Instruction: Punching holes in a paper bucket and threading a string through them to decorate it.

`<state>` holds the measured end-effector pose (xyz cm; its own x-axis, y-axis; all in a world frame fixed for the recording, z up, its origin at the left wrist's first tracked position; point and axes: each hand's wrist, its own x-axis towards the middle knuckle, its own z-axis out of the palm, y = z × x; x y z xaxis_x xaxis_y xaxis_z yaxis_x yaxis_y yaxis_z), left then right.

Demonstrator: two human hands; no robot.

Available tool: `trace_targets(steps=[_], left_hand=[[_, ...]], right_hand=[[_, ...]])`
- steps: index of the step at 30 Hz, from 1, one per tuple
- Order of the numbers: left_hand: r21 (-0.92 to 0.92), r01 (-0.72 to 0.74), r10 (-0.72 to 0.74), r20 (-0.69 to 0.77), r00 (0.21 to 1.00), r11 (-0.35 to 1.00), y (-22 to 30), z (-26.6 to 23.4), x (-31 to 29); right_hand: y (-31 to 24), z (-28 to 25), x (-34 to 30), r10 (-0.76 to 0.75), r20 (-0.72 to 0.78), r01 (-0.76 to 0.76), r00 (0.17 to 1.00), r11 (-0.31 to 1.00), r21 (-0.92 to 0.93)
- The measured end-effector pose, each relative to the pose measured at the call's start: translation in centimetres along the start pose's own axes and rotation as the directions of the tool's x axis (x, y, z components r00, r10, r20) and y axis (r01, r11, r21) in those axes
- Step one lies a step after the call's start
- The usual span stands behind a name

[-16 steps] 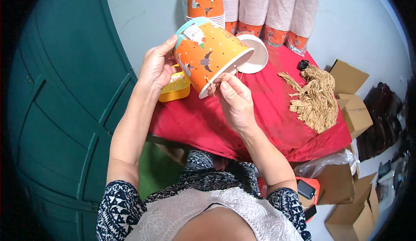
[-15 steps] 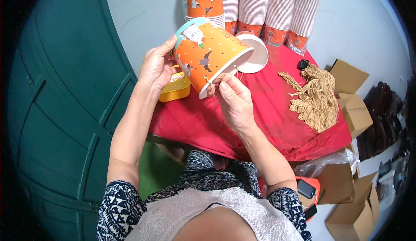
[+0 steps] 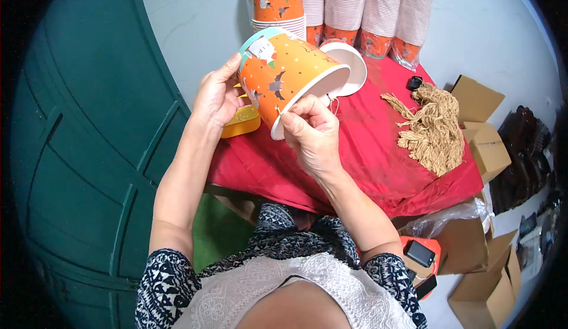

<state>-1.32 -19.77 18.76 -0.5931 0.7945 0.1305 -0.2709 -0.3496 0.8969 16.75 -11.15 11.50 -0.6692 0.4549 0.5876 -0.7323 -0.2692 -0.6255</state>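
Observation:
An orange paper bucket [image 3: 299,72] with bats, ghosts and a teal band is tilted in the air, its white-rimmed mouth facing right and toward me. My left hand [image 3: 216,98] grips it around the teal end, thumb on the side. At the near rim, my right hand [image 3: 315,131] is closed in a pinch on a thin tan string [image 3: 280,111] that passes through the bucket wall. Part of the string is hidden by the fingers. Behind, a second paper bucket [image 3: 356,72] lies on its side, its white inside showing.
A red cloth [image 3: 378,169] covers the table. Tall stacks of paper buckets [image 3: 343,4] line the wall. A tan yarn bundle [image 3: 436,131] lies at right, beside a small black object [image 3: 415,83]. The yellow basket [image 3: 242,123] sits left. Cardboard boxes [image 3: 488,151] stand off the right side.
The bucket has turned slightly, so more of its mouth shows. My right hand has shifted a little left and closed tighter at the rim. My left hand keeps its grip.

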Motion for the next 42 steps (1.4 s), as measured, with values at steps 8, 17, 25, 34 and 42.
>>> trace_targets(steps=[8, 17, 25, 34, 42], left_hand=[[0.031, -0.246, 0.247, -0.067, 0.967, 0.969, -0.7, 1.0, -1.0], [0.017, -0.193, 0.193, -0.117, 0.974, 0.981, -1.0, 1.6, -1.3], [0.05, -0.2, 0.204, -0.098, 0.974, 0.979, -1.2, 1.3, -1.2], [0.018, -0.38, 0.377, -0.167, 0.911, 0.925, -1.7, 1.7, -1.8], [0.014, -0.259, 0.259, -0.105, 0.96, 0.966, -0.9, -0.4, -2.0]], right_hand=[[-0.2, 0.5, -0.3, -0.154, -0.093, 0.134, 0.984, 0.971, -0.2], [-0.1, -0.2, -0.3, -0.026, -0.075, 0.016, 0.997, 0.992, -0.127], [0.1, 0.1, -0.2, -0.278, -0.091, 0.234, 0.956, 0.913, -0.335], [1.0, -0.1, -0.1, -0.664, 0.154, 0.403, 0.732, 0.241, -0.883], [-0.4, -2.3, -0.1, -0.631, 0.266, 0.434, 0.729, 0.126, -0.892]])
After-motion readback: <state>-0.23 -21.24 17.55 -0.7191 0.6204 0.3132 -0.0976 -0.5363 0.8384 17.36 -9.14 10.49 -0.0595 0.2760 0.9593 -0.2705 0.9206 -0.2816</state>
